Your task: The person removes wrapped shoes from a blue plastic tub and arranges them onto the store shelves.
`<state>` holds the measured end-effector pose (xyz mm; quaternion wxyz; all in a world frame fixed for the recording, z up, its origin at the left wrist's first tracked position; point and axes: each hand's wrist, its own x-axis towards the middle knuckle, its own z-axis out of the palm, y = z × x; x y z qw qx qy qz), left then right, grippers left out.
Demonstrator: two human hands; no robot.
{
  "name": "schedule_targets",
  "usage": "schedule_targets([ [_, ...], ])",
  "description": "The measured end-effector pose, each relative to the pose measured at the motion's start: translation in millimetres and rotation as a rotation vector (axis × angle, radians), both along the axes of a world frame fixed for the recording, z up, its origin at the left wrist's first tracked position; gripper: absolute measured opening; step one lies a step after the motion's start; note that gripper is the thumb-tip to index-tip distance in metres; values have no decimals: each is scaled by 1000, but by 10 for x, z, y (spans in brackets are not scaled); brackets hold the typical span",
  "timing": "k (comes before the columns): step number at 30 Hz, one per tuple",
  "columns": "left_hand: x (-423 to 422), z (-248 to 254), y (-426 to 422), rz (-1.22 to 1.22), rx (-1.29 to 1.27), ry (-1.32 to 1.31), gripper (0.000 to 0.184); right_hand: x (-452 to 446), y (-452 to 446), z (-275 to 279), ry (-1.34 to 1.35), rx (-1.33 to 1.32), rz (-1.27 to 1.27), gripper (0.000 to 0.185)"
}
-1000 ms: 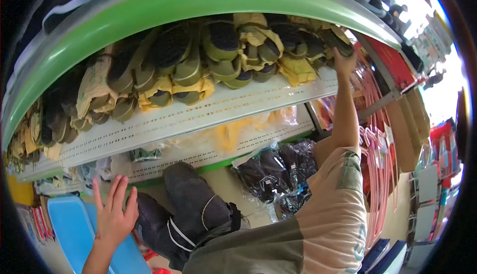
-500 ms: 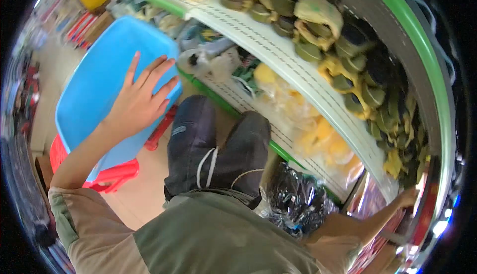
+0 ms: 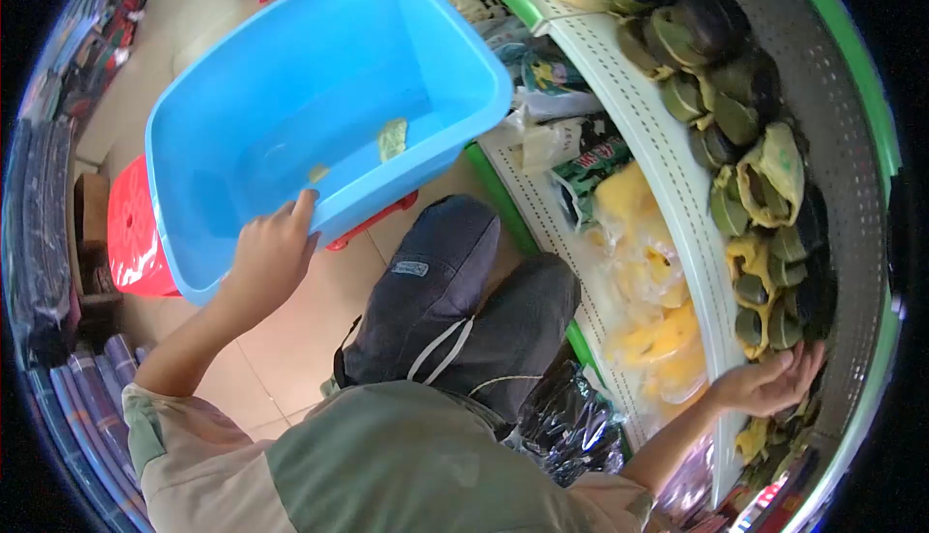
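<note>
A light blue plastic tub sits on red plastic stools, with a couple of pale scraps on its bottom. My left hand grips its near rim, fingers over the inner side and thumb outside. On the right, my right hand reaches over the shelf edge, palm turned up and fingers stretched out. Nothing shows in it. Beside those fingers lie rows of olive, black and yellow items that look like rubber-soled shoes.
A white perforated shelf with green edging curves along my right. On the lower level are yellow items in clear plastic. A black plastic bag lies by my knees. Red stool and stacked folded goods are at left.
My left hand was spread over the tub and now holds its near rim. The tub appears larger and nearer in view. My right hand has moved from the shelf's end to beside the shoe-like items.
</note>
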<state>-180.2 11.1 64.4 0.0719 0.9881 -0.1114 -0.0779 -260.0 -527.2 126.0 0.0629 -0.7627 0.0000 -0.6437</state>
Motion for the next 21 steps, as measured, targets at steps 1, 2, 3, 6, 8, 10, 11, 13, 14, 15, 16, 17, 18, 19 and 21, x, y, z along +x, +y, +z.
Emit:
schedule_targets([
  [1,13,-50,25,1,-9,-18,47,235,140,-11,54,-36,75,34],
  [2,16,-101,44,3,-17,-35,42,476,224,-24,90,-113,153,35],
  [3,7,-155,54,9,-28,-46,39,710,444,-36,134,-91,303,34],
  [6,-8,-207,79,-30,-37,-102,26,1349,1190,-67,273,70,750,39],
  [8,-10,-157,80,-17,-70,-68,26,1609,1714,56,640,-24,871,46],
  [10,-29,-70,88,-10,-115,-44,26,1743,2285,119,994,-80,1013,61],
  [11,-8,-62,85,-12,-148,-36,26,1824,2508,119,1061,-262,1072,66],
  [13,91,-34,-37,-12,-178,-36,25,1923,2745,35,1161,-454,1061,69],
  [14,117,-68,-108,-7,-181,-39,25,2020,2793,-34,1162,-527,1057,59],
  [15,132,-100,-193,-3,-188,-38,25,2100,2805,-143,1165,-602,1050,50],
  [16,175,-119,-271,2,-194,-43,25,2177,2773,-398,1179,-620,1045,36],
  [17,205,-126,-351,9,-201,-46,26,2243,2720,-644,1193,-639,1041,23],
  [18,250,-146,-452,9,-206,-43,26,2324,2638,-769,1248,-642,1018,14],
  [19,217,-175,-488,1,-161,3,29,2330,2656,-818,1294,-644,984,6],
  [21,203,-157,-600,-9,-71,85,35,2318,2630,-854,1364,-735,937,10],
])
